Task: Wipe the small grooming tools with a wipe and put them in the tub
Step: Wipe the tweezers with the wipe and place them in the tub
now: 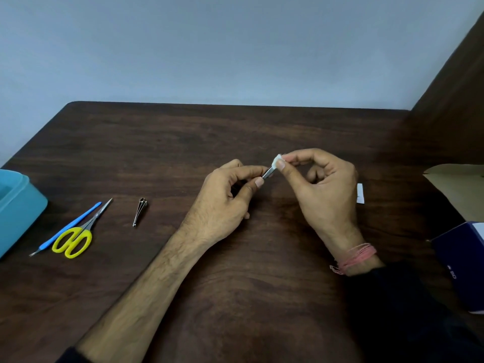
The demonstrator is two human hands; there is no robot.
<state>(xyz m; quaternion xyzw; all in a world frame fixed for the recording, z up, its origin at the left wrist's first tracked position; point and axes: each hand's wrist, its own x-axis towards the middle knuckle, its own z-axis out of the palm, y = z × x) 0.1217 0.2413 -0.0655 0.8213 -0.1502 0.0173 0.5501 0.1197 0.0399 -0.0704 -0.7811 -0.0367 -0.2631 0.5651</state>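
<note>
- Head view: the left hand (225, 195) pinches a small slim metal grooming tool (267, 173) between thumb and fingers, just above the dark wood-grain counter (183, 142). Only the tool's short silvery end shows, so what kind of tool it is cannot be told.
- The right hand (322, 187) pinches a small white folded wipe (277, 161) between thumb and forefinger, and the wipe wraps the tip of the tool.
- The tool looks light, rigid and smooth. Metal under a wipe is likely slippery, so a firm pinch at mid-shaft, well clear of the tip, seems the sound hold. The wipe is soft and limp and folds around whatever it meets.
- At the left edge stands a turquoise plastic tub (18, 208), only partly in frame and well apart from both hands.
- Beside the tub lie a blue-handled thin metal-tipped pick (68, 226) and small yellow-handled steel scissors (78, 235), side by side and nearly touching. The pick is slender and best lifted by its plastic handle. The scissors have pointed blades, so the loops are the safe hold.
- Further right, a silvery metal nail clipper (139, 211) lies alone. It is stiff and compact, and easily taken by its flat sides.
- Near the right hand a small white slip (360, 193) lies on the counter. A tan cardboard flap (455, 176) and a dark blue box (461, 260) sit at the right edge.
</note>
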